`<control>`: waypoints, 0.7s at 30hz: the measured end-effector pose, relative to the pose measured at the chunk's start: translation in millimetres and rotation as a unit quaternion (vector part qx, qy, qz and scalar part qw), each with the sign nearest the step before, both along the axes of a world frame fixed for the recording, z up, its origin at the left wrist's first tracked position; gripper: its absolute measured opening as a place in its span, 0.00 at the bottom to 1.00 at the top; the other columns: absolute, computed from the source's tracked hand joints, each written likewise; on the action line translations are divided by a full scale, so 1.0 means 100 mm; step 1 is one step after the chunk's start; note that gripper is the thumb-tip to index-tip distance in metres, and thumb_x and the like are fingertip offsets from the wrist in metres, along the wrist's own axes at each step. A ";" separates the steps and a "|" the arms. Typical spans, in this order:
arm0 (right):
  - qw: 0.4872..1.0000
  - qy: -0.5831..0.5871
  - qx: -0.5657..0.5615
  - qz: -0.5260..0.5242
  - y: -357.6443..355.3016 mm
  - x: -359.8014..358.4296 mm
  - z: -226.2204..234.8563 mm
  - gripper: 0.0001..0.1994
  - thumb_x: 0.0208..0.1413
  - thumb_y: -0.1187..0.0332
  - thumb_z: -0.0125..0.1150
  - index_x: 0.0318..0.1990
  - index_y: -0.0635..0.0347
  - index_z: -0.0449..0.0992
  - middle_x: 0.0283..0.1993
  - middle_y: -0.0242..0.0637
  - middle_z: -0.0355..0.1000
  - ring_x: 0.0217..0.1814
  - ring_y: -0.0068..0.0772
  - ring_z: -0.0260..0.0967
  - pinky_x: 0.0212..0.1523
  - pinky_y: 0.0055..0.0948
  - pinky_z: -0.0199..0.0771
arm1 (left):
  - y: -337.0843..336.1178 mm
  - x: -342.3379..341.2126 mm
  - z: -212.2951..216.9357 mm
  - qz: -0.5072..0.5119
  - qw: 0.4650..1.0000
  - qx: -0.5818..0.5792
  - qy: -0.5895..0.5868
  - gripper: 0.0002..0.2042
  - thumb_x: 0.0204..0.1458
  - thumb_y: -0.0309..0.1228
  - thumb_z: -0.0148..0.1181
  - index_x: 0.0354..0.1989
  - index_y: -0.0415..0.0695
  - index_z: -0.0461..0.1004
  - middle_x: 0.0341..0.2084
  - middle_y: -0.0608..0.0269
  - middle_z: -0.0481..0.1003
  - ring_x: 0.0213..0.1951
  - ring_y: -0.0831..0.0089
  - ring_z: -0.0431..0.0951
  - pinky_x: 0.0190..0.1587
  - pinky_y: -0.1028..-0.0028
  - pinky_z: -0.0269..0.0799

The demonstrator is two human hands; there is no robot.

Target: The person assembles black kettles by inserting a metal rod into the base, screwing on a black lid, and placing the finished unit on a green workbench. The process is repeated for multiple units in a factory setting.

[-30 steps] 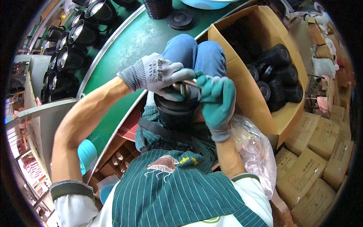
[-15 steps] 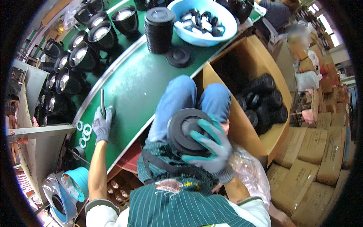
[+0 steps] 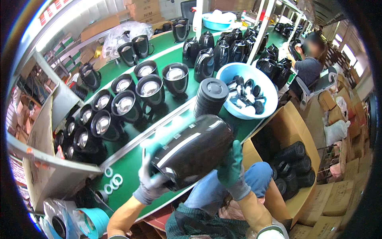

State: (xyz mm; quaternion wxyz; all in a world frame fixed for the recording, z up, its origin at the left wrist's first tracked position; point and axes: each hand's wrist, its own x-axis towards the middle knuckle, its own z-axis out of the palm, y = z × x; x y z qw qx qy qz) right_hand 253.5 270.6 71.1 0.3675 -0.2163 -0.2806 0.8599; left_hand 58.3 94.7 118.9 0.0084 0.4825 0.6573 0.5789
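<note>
Both my gloved hands hold a glossy black jug (image 3: 195, 149) tilted on its side above my lap and the edge of the green table. My left hand (image 3: 149, 173), smeared by motion, grips its lower left end. My right hand (image 3: 232, 169), with a green-palmed glove, is closed against its right end. Behind the jug stands a stack of round black lids (image 3: 211, 95). Several white rings (image 3: 113, 181) lie on the green table (image 3: 135, 179) to the left of my left hand. The metal rod seen earlier does not show.
Several open black jugs (image 3: 127, 104) stand beyond the metal rail. A light-blue basin (image 3: 270, 107) holds small black and white parts. On the right, a cardboard box (image 3: 308, 131) contains black ribbed pieces. A seated person (image 3: 310, 63) is at the far right; stacked cartons (image 3: 334, 203) fill the lower right.
My left hand has left the table and the metal rod and now holds the jug. The black round-ended piece on my lap has been raised and turned sideways. The view has tilted up.
</note>
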 end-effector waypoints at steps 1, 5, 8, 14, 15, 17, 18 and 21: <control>0.999 0.031 0.018 0.010 0.03 -0.04 -0.14 0.31 0.73 0.43 0.44 0.73 0.52 0.63 0.72 0.34 0.67 0.69 0.35 0.68 0.70 0.43 0.64 | 0.18 -0.18 0.21 0.036 0.993 -0.011 0.110 0.24 0.35 0.34 0.80 0.42 0.43 0.78 0.56 0.35 0.73 0.58 0.37 0.75 0.63 0.49 0.70; 0.978 -0.041 0.043 0.200 0.05 -0.04 -0.12 0.31 0.74 0.48 0.41 0.76 0.56 0.57 0.74 0.42 0.64 0.73 0.45 0.64 0.73 0.48 0.60 | 1.24 -1.25 0.82 0.170 0.947 0.061 0.265 0.24 0.34 0.32 0.81 0.41 0.41 0.77 0.55 0.40 0.74 0.55 0.42 0.76 0.63 0.51 0.69; 0.971 -0.010 -0.070 0.228 -0.05 0.27 -0.57 0.32 0.74 0.49 0.42 0.75 0.63 0.57 0.75 0.48 0.62 0.75 0.50 0.62 0.76 0.52 0.54 | 2.40 -2.22 1.10 0.178 0.928 0.070 0.320 0.31 0.36 0.31 0.80 0.52 0.37 0.77 0.59 0.42 0.70 0.59 0.44 0.73 0.61 0.55 0.71; 0.976 0.135 -0.032 0.166 0.03 0.29 -0.85 0.26 0.72 0.66 0.49 0.73 0.68 0.60 0.72 0.51 0.64 0.75 0.49 0.61 0.79 0.50 0.51 | 4.15 -3.51 0.62 0.100 0.889 -0.143 0.424 0.26 0.39 0.34 0.74 0.51 0.46 0.79 0.56 0.41 0.74 0.60 0.43 0.72 0.63 0.55 0.68; 0.938 0.301 0.101 0.139 0.15 0.16 -0.79 0.48 0.58 0.54 0.68 0.77 0.70 0.47 0.77 0.47 0.57 0.79 0.46 0.54 0.79 0.46 0.48 | 4.42 -3.22 0.54 0.042 0.921 -0.181 0.341 0.29 0.38 0.35 0.75 0.55 0.48 0.79 0.57 0.41 0.74 0.60 0.43 0.72 0.63 0.54 0.68; 0.930 0.328 -0.019 0.162 0.04 0.15 -1.20 0.46 0.62 0.51 0.64 0.77 0.67 0.48 0.78 0.45 0.56 0.80 0.45 0.53 0.79 0.47 0.47 | 4.57 -3.98 -0.11 0.089 0.924 -0.201 0.313 0.32 0.40 0.40 0.77 0.59 0.51 0.79 0.60 0.41 0.73 0.64 0.43 0.69 0.67 0.54 0.65; 0.950 0.201 -0.165 0.173 -0.03 0.30 -1.24 0.48 0.60 0.49 0.66 0.77 0.68 0.48 0.78 0.47 0.56 0.80 0.46 0.53 0.79 0.46 0.46 | 4.69 -3.95 -0.33 0.099 0.930 -0.237 0.264 0.35 0.37 0.43 0.80 0.59 0.53 0.79 0.62 0.36 0.70 0.66 0.41 0.67 0.67 0.53 0.66; 0.936 0.287 -0.060 0.195 0.19 0.27 -0.81 0.46 0.62 0.46 0.60 0.77 0.68 0.48 0.77 0.52 0.56 0.80 0.46 0.53 0.79 0.46 0.45 | 4.54 -3.93 -0.45 0.117 0.895 -0.333 0.273 0.30 0.42 0.43 0.77 0.58 0.52 0.79 0.63 0.37 0.69 0.68 0.43 0.65 0.70 0.55 0.63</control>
